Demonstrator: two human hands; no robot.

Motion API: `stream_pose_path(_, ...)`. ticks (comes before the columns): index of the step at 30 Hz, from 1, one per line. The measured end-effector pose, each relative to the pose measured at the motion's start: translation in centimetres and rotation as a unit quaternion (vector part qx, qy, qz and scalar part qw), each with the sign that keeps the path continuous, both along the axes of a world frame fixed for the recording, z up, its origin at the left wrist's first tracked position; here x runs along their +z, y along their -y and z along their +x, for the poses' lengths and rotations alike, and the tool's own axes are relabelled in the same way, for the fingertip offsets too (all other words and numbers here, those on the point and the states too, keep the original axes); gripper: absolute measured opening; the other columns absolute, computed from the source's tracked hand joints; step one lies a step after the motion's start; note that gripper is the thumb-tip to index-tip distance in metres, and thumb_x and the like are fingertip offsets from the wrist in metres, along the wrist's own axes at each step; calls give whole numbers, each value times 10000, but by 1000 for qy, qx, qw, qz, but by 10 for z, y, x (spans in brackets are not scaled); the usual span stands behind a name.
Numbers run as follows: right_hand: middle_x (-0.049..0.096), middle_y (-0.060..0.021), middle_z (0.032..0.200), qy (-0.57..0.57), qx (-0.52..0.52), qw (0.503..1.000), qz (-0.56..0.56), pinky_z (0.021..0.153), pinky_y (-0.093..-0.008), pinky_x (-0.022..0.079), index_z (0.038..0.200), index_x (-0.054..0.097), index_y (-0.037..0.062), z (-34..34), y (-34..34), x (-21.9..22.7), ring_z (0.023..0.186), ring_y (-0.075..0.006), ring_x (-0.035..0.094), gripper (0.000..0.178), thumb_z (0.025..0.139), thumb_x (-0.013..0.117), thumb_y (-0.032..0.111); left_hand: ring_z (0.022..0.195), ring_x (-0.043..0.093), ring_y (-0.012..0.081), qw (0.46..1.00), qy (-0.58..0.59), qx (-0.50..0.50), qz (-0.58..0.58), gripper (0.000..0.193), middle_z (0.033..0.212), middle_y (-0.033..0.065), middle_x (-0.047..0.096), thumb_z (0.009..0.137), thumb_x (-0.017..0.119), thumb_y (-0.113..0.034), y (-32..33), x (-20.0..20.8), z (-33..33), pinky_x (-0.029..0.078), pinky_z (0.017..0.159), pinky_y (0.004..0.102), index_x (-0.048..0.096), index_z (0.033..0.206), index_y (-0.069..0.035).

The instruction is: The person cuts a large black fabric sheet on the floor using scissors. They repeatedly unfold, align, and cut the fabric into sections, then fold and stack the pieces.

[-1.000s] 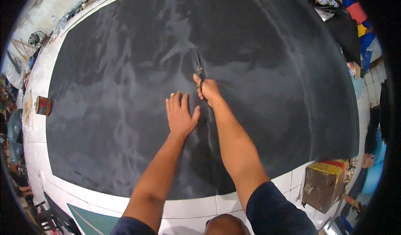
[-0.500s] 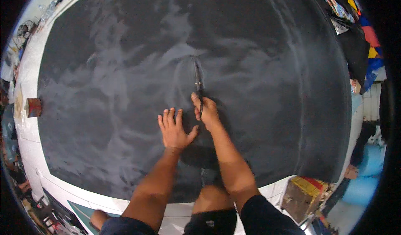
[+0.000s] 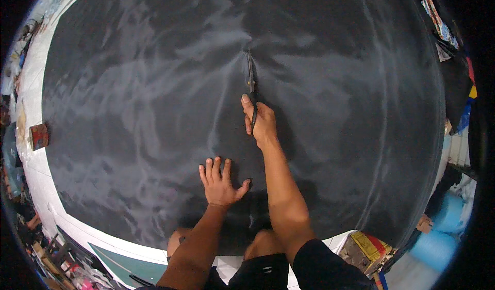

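Note:
A wide sheet of black fabric point(image 3: 319, 135) is spread over the white tiled floor and fills most of the view. My right hand point(image 3: 264, 122) grips a pair of scissors point(image 3: 251, 78) with black handles, the blades pointing away from me. Around the blade tips the fabric is puckered and raised, with creases fanning out. Flat on the fabric, nearer to me and to the left, lies my left hand point(image 3: 220, 186), its fingers spread. My knees show at the near edge of the fabric.
A reddish-brown tin or block point(image 3: 38, 137) stands at the fabric's left edge. Near right is a worn yellow and red box point(image 3: 365, 251), with light-blue rolls point(image 3: 438, 238) beyond it. A green board point(image 3: 126, 267) lies near left. Mixed clutter lines both sides.
My right hand and the scissors have moved farther away along the fabric. My left hand now lies lower in view, still flat. The view has shifted slightly, and my left knee has come into sight.

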State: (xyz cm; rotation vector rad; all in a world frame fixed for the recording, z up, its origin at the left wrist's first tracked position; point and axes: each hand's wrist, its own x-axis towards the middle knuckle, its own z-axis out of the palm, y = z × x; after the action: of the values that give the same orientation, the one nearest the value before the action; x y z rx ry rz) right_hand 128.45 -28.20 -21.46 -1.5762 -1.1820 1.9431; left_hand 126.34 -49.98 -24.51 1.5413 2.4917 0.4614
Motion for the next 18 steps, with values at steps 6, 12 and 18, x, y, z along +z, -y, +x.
stream_pose_path(6, 462, 7, 533, -14, 2, 1000, -10, 387, -266, 353, 648, 472, 87, -10, -2, -19, 411, -101, 435, 495, 857, 652, 498, 1331, 297, 420, 1000, -20, -2, -6, 821, 1376, 202, 378, 687, 681, -586, 9, -8, -1, 191, 1086, 627, 483, 1295, -69)
stream_pose_path(12, 445, 10, 530, -23, 3, 999, 25, 411, -254, 314, 734, 543, 62, -30, -69, -7, 425, -93, 406, 512, 827, 656, 553, 1338, 285, 428, 1000, -10, -20, -16, 841, 1382, 206, 360, 682, 686, -596, 4, -11, 2, 188, 1082, 639, 470, 1298, -65)
stream_pose_path(18, 453, 6, 545, -18, 4, 1000, 23, 411, -252, 318, 711, 541, 67, -52, -80, -20, 434, -93, 408, 499, 810, 683, 535, 1343, 273, 430, 999, -13, -12, -34, 835, 1382, 211, 361, 694, 675, -603, 10, -10, -2, 184, 1074, 652, 466, 1293, -61)
